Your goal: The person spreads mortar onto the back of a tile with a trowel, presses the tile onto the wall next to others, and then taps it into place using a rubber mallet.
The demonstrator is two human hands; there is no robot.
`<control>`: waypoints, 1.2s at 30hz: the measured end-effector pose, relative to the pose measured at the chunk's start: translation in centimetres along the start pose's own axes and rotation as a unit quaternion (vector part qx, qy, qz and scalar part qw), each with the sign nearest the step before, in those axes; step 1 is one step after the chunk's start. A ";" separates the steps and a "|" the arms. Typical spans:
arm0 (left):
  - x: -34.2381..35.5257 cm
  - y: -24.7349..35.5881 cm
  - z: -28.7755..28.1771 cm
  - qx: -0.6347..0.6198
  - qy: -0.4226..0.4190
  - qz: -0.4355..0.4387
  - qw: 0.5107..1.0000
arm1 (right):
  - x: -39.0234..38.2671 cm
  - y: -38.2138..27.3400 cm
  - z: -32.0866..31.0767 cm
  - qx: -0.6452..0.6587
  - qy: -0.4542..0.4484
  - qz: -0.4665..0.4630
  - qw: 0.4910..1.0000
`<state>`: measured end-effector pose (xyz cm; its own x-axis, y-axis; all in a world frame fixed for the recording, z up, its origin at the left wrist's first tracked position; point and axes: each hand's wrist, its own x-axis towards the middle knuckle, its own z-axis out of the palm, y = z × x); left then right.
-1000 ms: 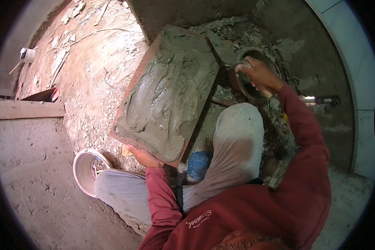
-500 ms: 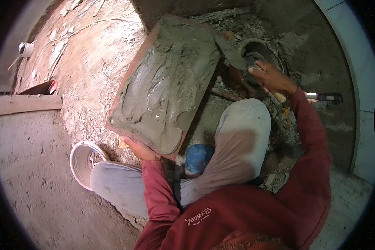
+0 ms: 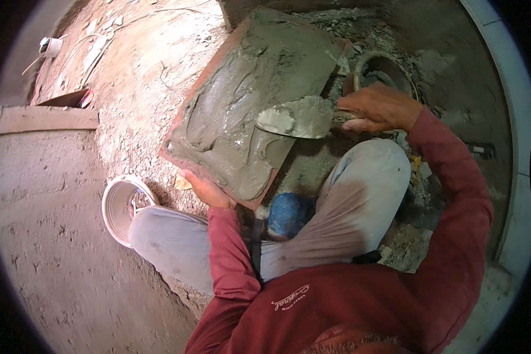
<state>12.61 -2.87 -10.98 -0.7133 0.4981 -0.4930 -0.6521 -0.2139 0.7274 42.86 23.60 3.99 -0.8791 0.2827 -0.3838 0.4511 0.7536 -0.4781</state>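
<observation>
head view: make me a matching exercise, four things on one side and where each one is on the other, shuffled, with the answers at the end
Things
1. trowel
2. white bucket
3. wet grey mortar
4. blue rounded thing

Places
A. spread over the reddish slab
B. between the person's legs
C. in the right hand
D. by the person's left knee

Right pairs: 1-C, 2-D, 3-A, 4-B

right fingers grip a trowel over the mortar-coated slab (left fingers hold its edge).
</observation>
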 end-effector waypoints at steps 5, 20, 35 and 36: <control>0.4 -0.4 0.2 0.037 -0.021 0.033 0.999 | -0.3 3.6 0.7 -0.312 0.159 -0.080 0.933; -1.6 0.3 2.5 0.100 0.073 -0.002 0.992 | -13.5 9.4 -3.5 -0.115 0.058 0.396 0.909; -0.3 0.3 0.6 0.082 0.026 -0.005 0.996 | -4.1 12.0 6.0 -0.559 0.101 0.198 0.799; -0.3 0.5 0.6 0.079 0.025 -0.005 0.997 | -4.8 11.6 5.9 -0.516 0.105 0.219 0.821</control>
<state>12.68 -2.59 -10.17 -0.7219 0.4562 -0.5204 -0.6132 -0.0731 0.7866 53.19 27.45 -4.37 -0.7227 0.6759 -0.1445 0.4560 0.6233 0.6353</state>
